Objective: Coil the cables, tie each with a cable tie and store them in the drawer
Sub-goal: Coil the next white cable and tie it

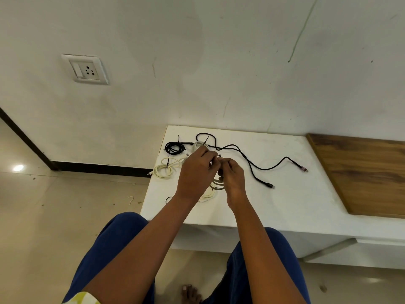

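Forearms reach out side by side over the white table (285,194). My left hand (196,174) and right hand (233,177) meet fingertip to fingertip, both pinching a black cable tie (219,156) around the pale coiled cable (215,186) hanging beneath them, above the table.

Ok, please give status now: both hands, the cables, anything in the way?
Left hand and right hand pinching a tie on the white coil. Two tied coils at table's far left. Long black cable uncoiled. Nothing blocking.
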